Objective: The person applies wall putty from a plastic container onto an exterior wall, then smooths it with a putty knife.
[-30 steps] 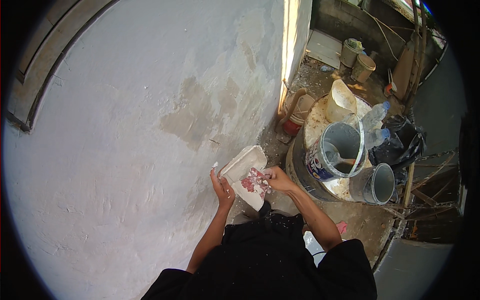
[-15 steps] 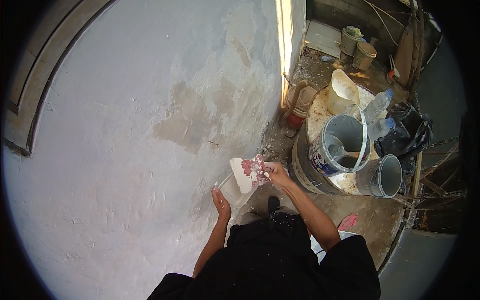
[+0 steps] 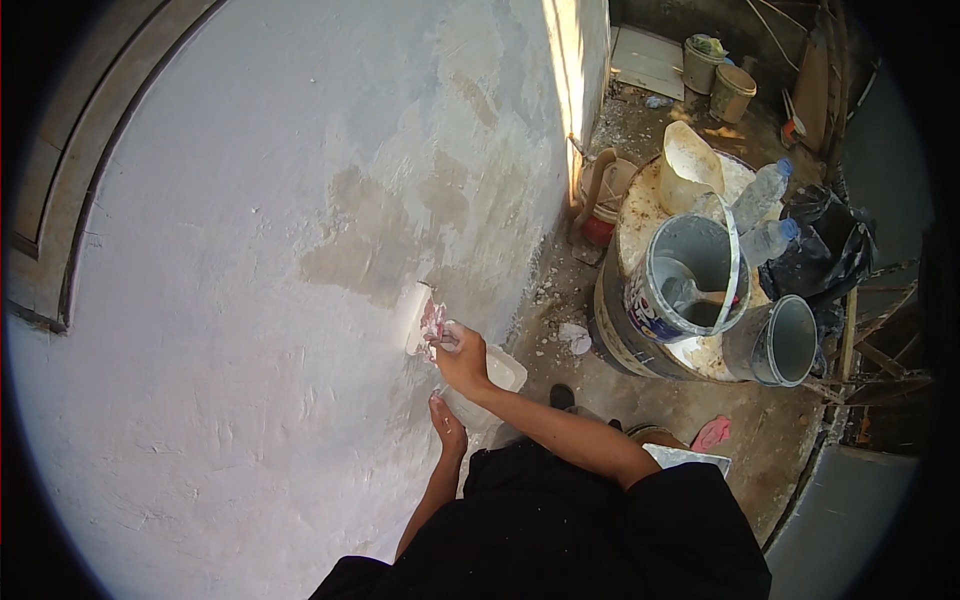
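My right hand (image 3: 464,362) is closed on the handle of a wide putty knife (image 3: 415,318), its red part smeared with white putty. The blade's edge is at the pale wall (image 3: 220,280), just below a damp-looking grey-brown patch (image 3: 365,240). Below it, my left hand (image 3: 448,424) supports a whitish plastic tub (image 3: 508,373) close to the wall. The right forearm covers part of the tub, and its contents are mostly hidden. Putty flecks mark my left fingers.
To the right stands a drum (image 3: 640,215) bearing a grey bucket (image 3: 735,265) with a tool inside, a second bucket (image 3: 785,340), a cut jug (image 3: 690,160) and plastic bottles (image 3: 765,190). A pink cloth (image 3: 712,433) lies on the floor. A window frame (image 3: 60,170) edges the wall.
The putty knife has moved left from over the tub to the wall, carried by my right hand. My left hand and the tub have shifted slightly down.
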Demonstrator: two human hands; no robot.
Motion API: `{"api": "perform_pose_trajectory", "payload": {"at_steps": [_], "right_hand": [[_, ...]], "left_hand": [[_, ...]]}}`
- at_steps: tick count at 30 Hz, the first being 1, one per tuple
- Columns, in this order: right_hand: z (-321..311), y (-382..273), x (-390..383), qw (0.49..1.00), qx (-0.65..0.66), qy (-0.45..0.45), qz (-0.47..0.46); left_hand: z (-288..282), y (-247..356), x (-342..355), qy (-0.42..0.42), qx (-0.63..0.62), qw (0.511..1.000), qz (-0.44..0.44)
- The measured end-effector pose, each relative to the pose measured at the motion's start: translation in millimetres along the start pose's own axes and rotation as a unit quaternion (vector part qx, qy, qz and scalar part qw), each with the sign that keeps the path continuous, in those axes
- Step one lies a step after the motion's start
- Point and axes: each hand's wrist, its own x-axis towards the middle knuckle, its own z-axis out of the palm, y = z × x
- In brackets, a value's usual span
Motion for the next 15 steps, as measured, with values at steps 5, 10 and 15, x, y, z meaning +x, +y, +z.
{"api": "perform_pose_trajectory", "payload": {"at_steps": [5, 10, 15], "right_hand": [[42.7, -38.9, -7.5, 0.977, -0.161, 0.012, -0.137], [53.7, -66.8, -0.8, 0.961, -0.187, -0.009, -0.202], [61.2, -88.6, -20.3, 0.955, -0.162, -0.064, -0.240]], "left_hand": [[-2.9, 6.7, -7.4, -0.013, -0.120, 0.992, 0.030], [-6.2, 5.8, -7.6, 0.012, -0.089, 0.996, 0.019], [-29.1, -48.3, -13.2, -0.025, -0.133, 0.991, -0.002]]}}
